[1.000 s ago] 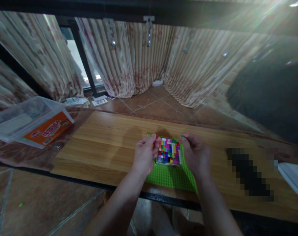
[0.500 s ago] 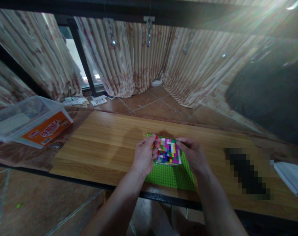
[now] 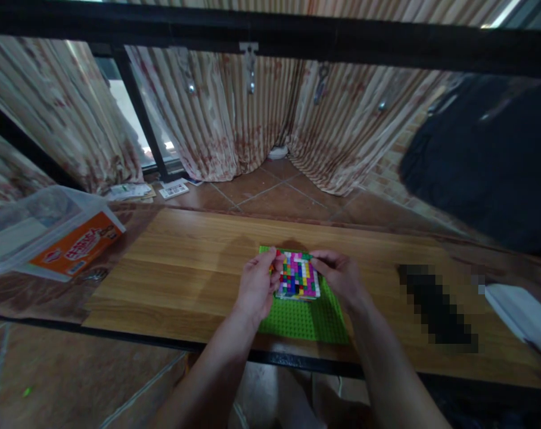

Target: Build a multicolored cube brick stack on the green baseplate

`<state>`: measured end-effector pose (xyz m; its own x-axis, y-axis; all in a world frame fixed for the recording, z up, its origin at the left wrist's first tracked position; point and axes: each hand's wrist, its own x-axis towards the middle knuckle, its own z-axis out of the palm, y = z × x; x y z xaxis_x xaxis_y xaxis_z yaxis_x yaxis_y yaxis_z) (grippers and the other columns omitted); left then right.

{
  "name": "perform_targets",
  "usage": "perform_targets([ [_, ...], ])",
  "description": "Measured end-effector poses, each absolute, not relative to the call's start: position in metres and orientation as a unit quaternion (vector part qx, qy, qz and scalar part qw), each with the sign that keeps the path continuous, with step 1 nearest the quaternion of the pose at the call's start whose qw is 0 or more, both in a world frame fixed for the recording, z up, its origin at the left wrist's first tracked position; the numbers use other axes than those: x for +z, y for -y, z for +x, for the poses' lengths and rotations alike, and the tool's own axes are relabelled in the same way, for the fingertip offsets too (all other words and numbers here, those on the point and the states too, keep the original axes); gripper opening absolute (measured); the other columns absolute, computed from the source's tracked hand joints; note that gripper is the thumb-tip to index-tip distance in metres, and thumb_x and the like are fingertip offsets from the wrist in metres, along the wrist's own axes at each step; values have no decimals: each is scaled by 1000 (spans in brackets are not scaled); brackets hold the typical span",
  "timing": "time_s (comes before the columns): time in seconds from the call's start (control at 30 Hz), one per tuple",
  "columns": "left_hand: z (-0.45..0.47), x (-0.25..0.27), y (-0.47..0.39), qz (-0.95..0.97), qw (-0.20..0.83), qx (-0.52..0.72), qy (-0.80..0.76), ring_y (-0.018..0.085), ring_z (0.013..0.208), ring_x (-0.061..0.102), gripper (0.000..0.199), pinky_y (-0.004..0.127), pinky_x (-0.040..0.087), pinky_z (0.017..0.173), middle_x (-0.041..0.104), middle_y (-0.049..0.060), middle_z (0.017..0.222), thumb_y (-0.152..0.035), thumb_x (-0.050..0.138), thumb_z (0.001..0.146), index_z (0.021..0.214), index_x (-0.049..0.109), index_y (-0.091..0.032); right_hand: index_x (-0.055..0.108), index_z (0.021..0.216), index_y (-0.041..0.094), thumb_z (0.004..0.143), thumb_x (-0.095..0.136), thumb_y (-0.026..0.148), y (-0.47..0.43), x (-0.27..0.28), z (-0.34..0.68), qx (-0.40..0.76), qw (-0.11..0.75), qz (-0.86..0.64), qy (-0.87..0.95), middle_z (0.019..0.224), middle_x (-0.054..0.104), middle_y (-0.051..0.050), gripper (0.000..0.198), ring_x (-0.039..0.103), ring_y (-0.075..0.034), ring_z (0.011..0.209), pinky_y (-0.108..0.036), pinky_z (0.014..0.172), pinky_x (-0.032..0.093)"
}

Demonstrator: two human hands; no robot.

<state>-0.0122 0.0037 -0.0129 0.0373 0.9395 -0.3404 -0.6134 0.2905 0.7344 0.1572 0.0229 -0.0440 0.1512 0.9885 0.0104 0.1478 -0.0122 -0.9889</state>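
Observation:
A block of multicoloured toy bricks rests on a green studded baseplate, which lies on the wooden tabletop. At the block's upper left, my left hand has its fingers curled and closed, with a small red toy brick at the thumb and fingertip. A bit of orange shows between those fingers too. My right hand pinches at the block's upper right corner, thumb and forefinger against a green brick there. Its fingertips partly hide that corner, so any loose piece between them cannot be made out.
A clear plastic bin with an orange label stands at the left of the table. To the right are a pixelated dark object and a white object. A dark rail crosses above, before striped curtains.
The camera view has shifted slightly, so the scene sits a little further left. Both hands keep nearly the same place and pose at the brick block.

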Motion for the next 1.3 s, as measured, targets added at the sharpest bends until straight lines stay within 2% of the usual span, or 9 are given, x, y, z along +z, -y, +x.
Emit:
perform_targets([
  [0.1,-13,-14,-5,205,688,562,-410,0,39,29,35,14,14,35,47,-5,56,-44,74,69,71,64,-11,73,83,18,64,75,46,-21,-47,157,419,511,-569,490,78,74,-5,34,65,-18,67,-33,67,53],
  [0.23,-14,-14,-6,213,684,566,-408,0,40,31,32,14,15,35,48,-4,57,-40,73,69,72,65,-10,72,103,21,73,69,47,-19,-44,150,393,522,-551,519,102,74,-7,40,67,-20,91,-37,82,52],
  [0.3,-14,-13,-5,213,684,567,-407,0,40,31,31,14,15,35,49,-5,57,-39,73,70,72,65,-10,72,106,23,79,63,48,-21,-42,144,380,503,-551,547,107,73,-6,38,66,-21,97,-37,85,51],
  [0.43,-16,-12,-5,210,685,565,-409,0,40,31,32,14,15,35,49,-4,57,-40,73,69,72,65,-10,75,93,22,83,57,49,-25,-43,136,366,464,-569,571,93,75,-5,34,67,-21,87,-33,76,52],
  [0.6,-20,-11,-5,212,684,567,-407,0,40,32,32,14,16,35,49,-5,57,-40,74,69,72,64,-10,76,84,18,76,63,49,-27,-45,133,383,484,-580,531,86,75,-5,35,66,-20,77,-29,64,50],
  [0.8,-20,-13,-5,206,689,564,-406,0,40,32,31,15,15,35,49,-5,57,-40,73,69,72,65,-10,76,83,16,75,64,47,-28,-43,132,375,474,-593,532,82,75,-6,34,66,-21,75,-29,65,48],
  [1.07,-15,-15,-5,231,696,543,-409,0,39,31,37,15,14,35,48,-5,56,-45,74,68,72,64,-10,75,82,18,80,60,43,-27,-46,131,367,466,-576,562,75,74,-3,30,65,-19,68,-30,65,48],
  [1.17,-14,-14,-4,248,697,530,-415,0,39,31,39,15,14,36,48,-5,56,-47,75,66,72,64,-10,74,89,18,84,57,40,-21,-43,129,311,493,-575,574,86,74,-5,28,67,-21,80,-34,76,50],
  [1.3,-13,-11,-3,272,685,518,-433,-1,39,31,39,15,14,37,48,-5,56,-46,76,65,72,65,-10,71,101,22,90,53,32,-9,-30,123,196,532,-535,626,103,70,-7,24,63,-21,100,-38,92,47],
])
